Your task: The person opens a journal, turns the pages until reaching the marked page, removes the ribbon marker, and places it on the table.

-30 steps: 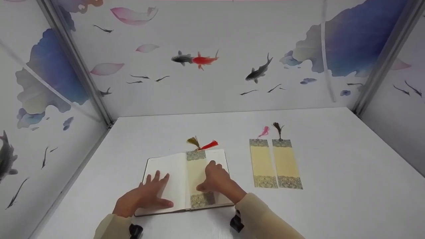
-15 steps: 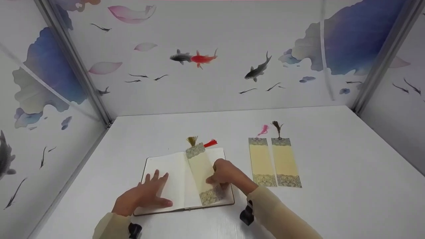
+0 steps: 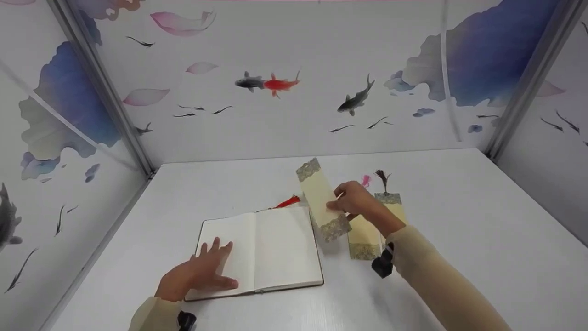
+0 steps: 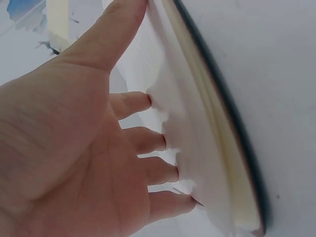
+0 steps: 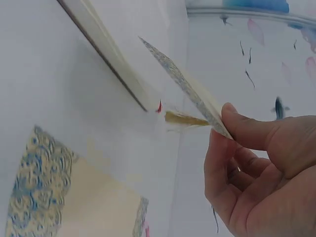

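A notebook (image 3: 288, 250) lies spread at blank pages. My left hand (image 3: 202, 269) rests on its left page with fingers spread; in the left wrist view the fingertips (image 4: 157, 140) press on the paper. Off the notebook's right edge, my right hand (image 3: 363, 202) pinches a cream bookmark (image 3: 318, 195) with patterned ends, tilted and raised above the table. The right wrist view shows that bookmark (image 5: 185, 86) nearly edge-on between thumb and fingers, an olive tassel (image 5: 186, 119) beside it. A red tassel (image 3: 288, 201) sticks out past the notebook's top edge.
Two similar bookmarks lie on the white table (image 3: 441, 276) to the right: one with a pink tassel (image 3: 366, 180), partly behind my right hand, and one with a dark tassel (image 3: 382, 179). A printed panel (image 3: 303, 124) bounds the table's back.
My right hand has lifted the bookmark off the right page and carried it right and away, past the notebook's edge. The left hand has stayed on the left page.
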Available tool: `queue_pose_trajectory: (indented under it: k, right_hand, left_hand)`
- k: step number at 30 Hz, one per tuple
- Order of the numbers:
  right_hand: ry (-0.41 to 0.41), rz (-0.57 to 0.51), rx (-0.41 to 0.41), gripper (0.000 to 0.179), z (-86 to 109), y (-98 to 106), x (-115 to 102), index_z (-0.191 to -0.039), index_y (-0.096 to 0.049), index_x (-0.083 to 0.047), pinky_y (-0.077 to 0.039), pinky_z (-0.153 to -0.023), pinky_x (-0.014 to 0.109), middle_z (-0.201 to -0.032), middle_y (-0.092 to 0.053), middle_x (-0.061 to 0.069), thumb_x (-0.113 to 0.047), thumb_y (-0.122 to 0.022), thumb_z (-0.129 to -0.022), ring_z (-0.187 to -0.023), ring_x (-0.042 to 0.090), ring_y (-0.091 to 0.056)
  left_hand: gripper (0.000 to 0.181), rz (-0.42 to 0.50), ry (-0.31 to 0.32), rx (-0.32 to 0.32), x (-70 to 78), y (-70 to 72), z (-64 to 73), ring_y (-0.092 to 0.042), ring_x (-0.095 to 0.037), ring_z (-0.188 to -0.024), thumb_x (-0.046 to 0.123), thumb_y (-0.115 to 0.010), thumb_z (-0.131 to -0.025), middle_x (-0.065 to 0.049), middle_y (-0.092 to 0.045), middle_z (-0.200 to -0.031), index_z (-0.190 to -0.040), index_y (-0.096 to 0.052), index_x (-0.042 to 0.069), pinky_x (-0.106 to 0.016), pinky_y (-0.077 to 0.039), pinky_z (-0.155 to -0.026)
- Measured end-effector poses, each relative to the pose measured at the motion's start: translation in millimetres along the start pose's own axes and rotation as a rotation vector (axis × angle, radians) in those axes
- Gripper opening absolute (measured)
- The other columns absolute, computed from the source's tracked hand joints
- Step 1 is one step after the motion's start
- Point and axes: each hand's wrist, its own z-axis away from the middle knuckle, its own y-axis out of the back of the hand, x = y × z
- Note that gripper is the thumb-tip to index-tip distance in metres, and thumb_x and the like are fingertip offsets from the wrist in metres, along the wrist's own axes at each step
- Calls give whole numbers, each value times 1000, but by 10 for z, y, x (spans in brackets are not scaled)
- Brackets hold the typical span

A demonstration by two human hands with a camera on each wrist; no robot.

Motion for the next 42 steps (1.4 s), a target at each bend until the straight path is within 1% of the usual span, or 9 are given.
queue_pose_trajectory:
  k: [4, 6, 10, 15, 20, 26, 31, 34, 42]
  right_hand:
    - [-25, -3, 20, 52, -11, 332, 172, -140, -47, 12, -61, -75, 34, -126, -59, 31, -18, -61, -100, -97, 25, -65]
    - [-56, -13, 38, 56, -13, 523, 295, -146, -40, 11, -59, -75, 30, -140, -51, 32, -19, -58, -102, -96, 21, -64]
    - [-155, -64, 91, 63, 5, 894, 581, -152, -31, 10, -55, -80, 26, -149, -43, 30, -25, -53, -104, -96, 15, -58]
    - [-232, -140, 132, 68, 92, 1242, 894, -156, -20, 8, -45, -111, 46, -154, -34, 32, -29, -46, -106, -133, 36, -46]
    - [-268, -190, 156, 70, 237, 1473, 1205, -158, -10, 7, -35, -119, 51, -160, -20, 34, -29, -42, -107, -146, 46, -29]
    - [-323, -149, 109, 73, 360, 1548, 1549, -156, -12, 10, -37, -117, 52, -158, -24, 34, -33, -45, -106, -143, 45, -34]
    - [-311, -55, 38, 75, 435, 1496, 1737, -153, -18, 15, -51, -102, 44, -146, -39, 35, -33, -50, -105, -112, 28, -57]
    - [-296, -32, 14, 75, 499, 1441, 1817, -151, -21, 18, -56, -93, 38, -138, -46, 34, -31, -53, -103, -100, 17, -59]
    - [-272, -18, 8, 76, 660, 1299, 1887, -146, -27, 21, -58, -85, 35, -117, -62, 24, -28, -60, -100, -94, 16, -64]
  left_hand:
    - [109, -7, 0, 1, 2, -8, 9, 0, -62, -148, 53, -78, -81, -36, -2, -163, -159, -21, 2, -78, -10, -113]
    - [108, -12, -5, -1, 6, -11, 4, 0, -62, -148, 54, -77, -82, -36, -2, -163, -159, -21, 2, -78, -11, -113]
    - [108, -12, -3, -8, 18, -11, 3, 0, -62, -148, 53, -77, -82, -36, -1, -163, -159, -21, 2, -78, -10, -113]
    - [108, -17, 11, -10, 29, -7, 14, 0, -61, -148, 53, -78, -82, -35, -1, -163, -159, -21, 3, -78, -10, -113]
    - [110, -6, -2, -7, 25, -13, 19, 0, -62, -148, 55, -77, -81, -37, -1, -163, -159, -21, 2, -78, -10, -113]
    - [110, 1, -1, 5, -9, -14, 33, 0, -63, -147, 55, -78, -80, -37, -2, -162, -158, -21, 1, -79, -10, -112]
    - [110, 2, -7, 17, -18, -5, 42, 0, -63, -147, 55, -78, -80, -37, -2, -162, -158, -22, 1, -80, -10, -111]
    - [111, -1, -9, 18, -14, -9, 42, -1, -64, -147, 57, -77, -79, -37, -2, -162, -158, -22, 2, -80, -11, -111]
    - [111, -24, -13, 10, 5, -12, 22, -1, -63, -147, 59, -76, -80, -38, -3, -162, -158, -22, 1, -79, -11, -111]
